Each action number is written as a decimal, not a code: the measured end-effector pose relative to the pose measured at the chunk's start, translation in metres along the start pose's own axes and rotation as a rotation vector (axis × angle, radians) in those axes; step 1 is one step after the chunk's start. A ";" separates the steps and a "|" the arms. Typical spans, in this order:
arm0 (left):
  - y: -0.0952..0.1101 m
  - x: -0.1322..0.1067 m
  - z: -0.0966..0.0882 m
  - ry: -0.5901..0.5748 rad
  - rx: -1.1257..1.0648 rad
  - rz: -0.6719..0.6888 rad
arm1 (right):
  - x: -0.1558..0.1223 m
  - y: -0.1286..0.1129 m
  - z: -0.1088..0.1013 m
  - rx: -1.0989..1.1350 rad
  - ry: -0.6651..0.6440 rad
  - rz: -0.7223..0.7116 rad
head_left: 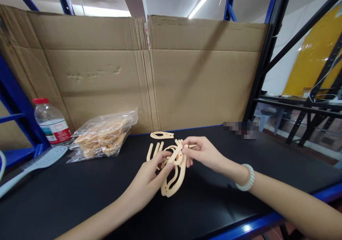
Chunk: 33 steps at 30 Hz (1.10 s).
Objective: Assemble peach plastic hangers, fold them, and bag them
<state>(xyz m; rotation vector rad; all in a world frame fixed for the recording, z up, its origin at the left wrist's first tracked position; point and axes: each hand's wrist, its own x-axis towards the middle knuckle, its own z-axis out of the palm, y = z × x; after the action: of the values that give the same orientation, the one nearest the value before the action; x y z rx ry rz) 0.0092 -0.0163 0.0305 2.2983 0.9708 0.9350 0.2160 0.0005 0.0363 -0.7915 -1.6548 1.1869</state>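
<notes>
A beige plastic folding hanger [176,184], with curved arms and small pivot holes, is held above the black table. My left hand [153,174] is closed on its left side, thumb across a flat arm. At the upper right end, my right hand [201,152] pinches the same hanger; a thin pointed beige piece pokes out past its fingers. Just behind my hands lie more beige hanger parts [150,151], partly hidden by my left fingers. Farther back, a folded beige hanger [161,135] rests on the table.
At the left, a clear plastic bag [103,134] of several beige hangers lies near a red-capped bottle [52,122] and a pale blue hairbrush [45,159]. Cardboard panels [203,76] wall the back of the black table [80,197]. A blurred-out patch [242,128] sits at the back right.
</notes>
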 end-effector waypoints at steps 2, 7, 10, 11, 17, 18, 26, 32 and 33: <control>0.001 -0.001 0.002 -0.051 -0.021 0.020 | -0.004 0.003 0.003 -0.005 -0.013 -0.013; -0.001 0.001 -0.001 0.027 0.049 -0.001 | -0.006 0.006 -0.003 0.009 0.018 -0.009; -0.005 0.002 -0.003 0.087 0.061 -0.009 | -0.003 0.008 -0.007 -0.001 0.048 -0.004; -0.005 0.002 -0.003 0.099 0.055 -0.010 | -0.003 0.009 -0.008 -0.007 0.053 -0.005; -0.009 0.000 -0.003 0.160 -0.015 -0.007 | -0.002 0.016 -0.012 -0.112 -0.035 0.067; -0.009 0.000 -0.003 0.171 -0.036 -0.012 | -0.002 0.016 -0.012 -0.136 -0.057 0.082; -0.017 0.004 -0.008 0.261 -0.133 -0.096 | 0.002 0.020 -0.015 -0.318 0.007 0.071; -0.017 0.005 -0.010 0.292 -0.140 -0.127 | 0.003 0.020 -0.017 -0.103 0.114 0.037; -0.017 0.005 -0.010 0.294 -0.133 -0.133 | 0.003 0.020 -0.018 -0.042 0.139 0.037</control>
<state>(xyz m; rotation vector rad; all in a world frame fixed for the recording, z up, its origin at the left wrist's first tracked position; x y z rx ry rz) -0.0026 -0.0003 0.0285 1.9965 1.1280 1.2629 0.2316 0.0159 0.0206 -0.9137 -1.5613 1.1003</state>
